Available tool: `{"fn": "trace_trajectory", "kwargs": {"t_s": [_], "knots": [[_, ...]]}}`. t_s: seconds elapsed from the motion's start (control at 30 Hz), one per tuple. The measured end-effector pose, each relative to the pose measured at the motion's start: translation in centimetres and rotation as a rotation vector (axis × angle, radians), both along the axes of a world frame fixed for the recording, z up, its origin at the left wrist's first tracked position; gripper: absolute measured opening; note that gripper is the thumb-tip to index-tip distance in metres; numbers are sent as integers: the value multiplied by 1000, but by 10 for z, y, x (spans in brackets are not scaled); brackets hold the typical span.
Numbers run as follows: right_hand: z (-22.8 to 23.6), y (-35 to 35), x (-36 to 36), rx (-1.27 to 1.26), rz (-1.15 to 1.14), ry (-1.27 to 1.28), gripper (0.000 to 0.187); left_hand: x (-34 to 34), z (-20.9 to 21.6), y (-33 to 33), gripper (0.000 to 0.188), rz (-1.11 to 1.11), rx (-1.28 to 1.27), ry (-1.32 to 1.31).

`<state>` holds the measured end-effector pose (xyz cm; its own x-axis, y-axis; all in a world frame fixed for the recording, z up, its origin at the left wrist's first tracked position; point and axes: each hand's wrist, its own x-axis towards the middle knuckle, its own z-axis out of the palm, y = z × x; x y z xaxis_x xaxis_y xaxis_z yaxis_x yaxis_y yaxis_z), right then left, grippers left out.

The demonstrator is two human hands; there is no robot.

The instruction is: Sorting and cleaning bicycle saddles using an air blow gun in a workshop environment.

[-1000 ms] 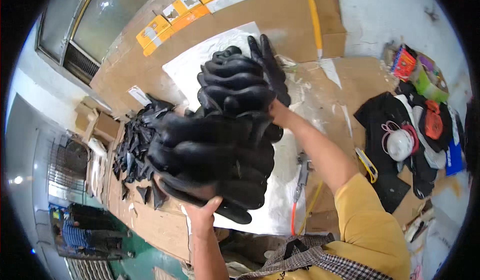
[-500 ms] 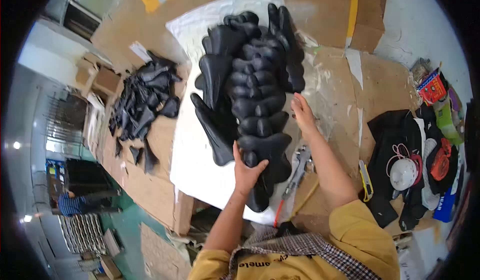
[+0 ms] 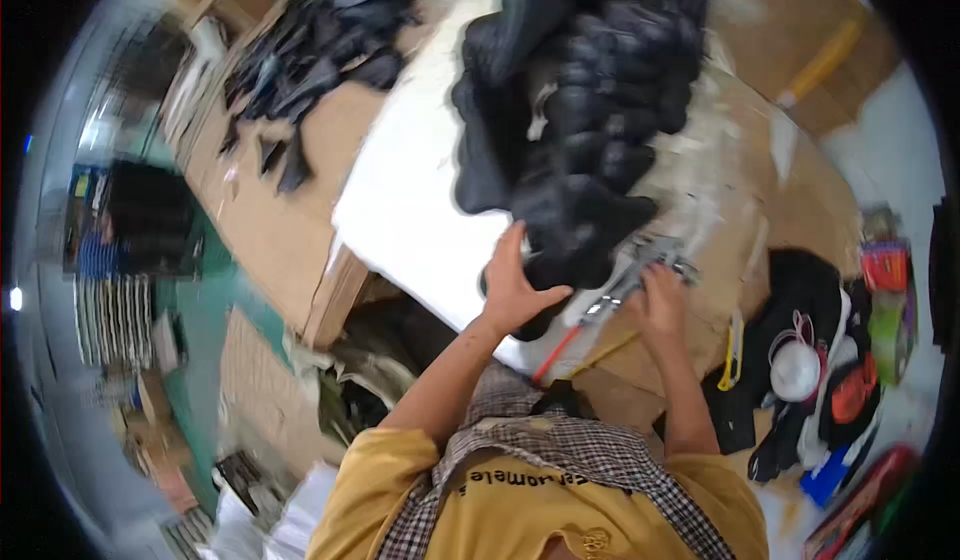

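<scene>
A large black ribbed piece [image 3: 610,90], built of many smooth rounded lobes like a spine, lies on a white sheet [image 3: 400,170]. At its near end, my left hand [image 3: 510,285] rests with thumb and forefinger spread wide against the black surface; its other fingers are mostly hidden. My right hand [image 3: 660,305] has its fingers curled onto a silver-grey air tool [image 3: 625,280] lying beside the piece. A red hose [image 3: 556,354] leads from the tool toward my apron. Motion blurs the right fingertips and the tool.
A heap of loose black pieces [image 3: 320,40] lies on the cardboard-covered table at far left. On the right are a yellow utility knife [image 3: 733,355], dark clothing [image 3: 800,280] and a white round object [image 3: 796,372]. The table's near-left edge drops to a green floor [image 3: 215,290].
My right hand has come down from beside the black piece to the air tool. My left hand stays at the piece's near end. The whole view has shifted and turned.
</scene>
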<state>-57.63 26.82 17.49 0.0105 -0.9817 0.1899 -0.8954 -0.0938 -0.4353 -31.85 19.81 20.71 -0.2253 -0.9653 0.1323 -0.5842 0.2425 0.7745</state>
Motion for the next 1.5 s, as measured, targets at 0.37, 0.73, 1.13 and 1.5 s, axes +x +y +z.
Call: {"fn": "trace_trajectory", "kwargs": {"t_s": [0.37, 0.73, 1.13, 1.5], "knots": [[84, -4, 137, -175, 215, -178, 19, 256, -85, 149, 55, 797, 451, 410], [-14, 54, 599, 504, 1226, -353, 16, 490, -218, 431, 29, 1853, 759, 1068], [-283, 174, 809, 504, 1611, -102, 5, 469, -391, 447, 50, 2118, 329, 2159], [-278, 91, 933, 217, 1586, 1640, 24, 499, -478, 407, 38, 2329, -561, 2604]]}}
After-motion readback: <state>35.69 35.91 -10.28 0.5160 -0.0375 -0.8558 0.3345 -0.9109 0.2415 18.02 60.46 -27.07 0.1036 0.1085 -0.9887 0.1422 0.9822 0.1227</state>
